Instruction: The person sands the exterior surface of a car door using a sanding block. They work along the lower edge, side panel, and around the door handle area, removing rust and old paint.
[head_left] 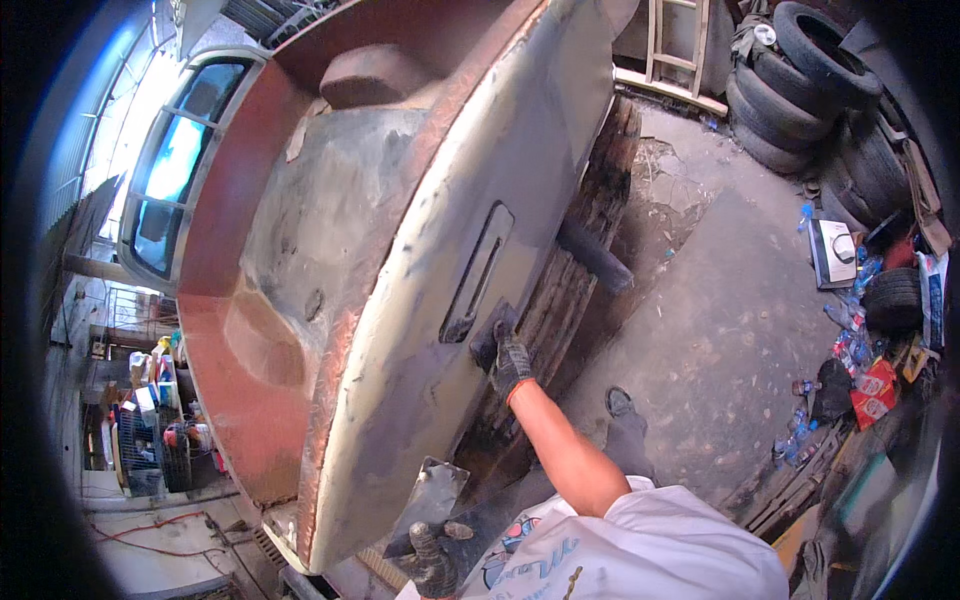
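In front of me is the pale, patchy tailgate panel [430, 270] of a pickup bed, with a long oval recess [478, 275] in it. My right hand [510, 362], in a dark glove with an orange cuff, is closed on a dark flat pad [486, 345]. That pad lies against the panel just below the recess's lower end. Low in the view, my gloved left hand [434, 565] is closed beside a grey flat plate [436, 488] with a dark near edge. It seems to grip this plate, its fingers partly hidden by the shirt.
Reddish bed walls [240, 430] surround a worn grey bed floor [330, 190]. Under the panel runs a weathered wooden beam [560, 310], with a dark pipe [597, 255] jutting out. Stacked tyres [790, 110] and plastic bottles [850, 345] line the right side. A cluttered shelf [150, 420] stands left.
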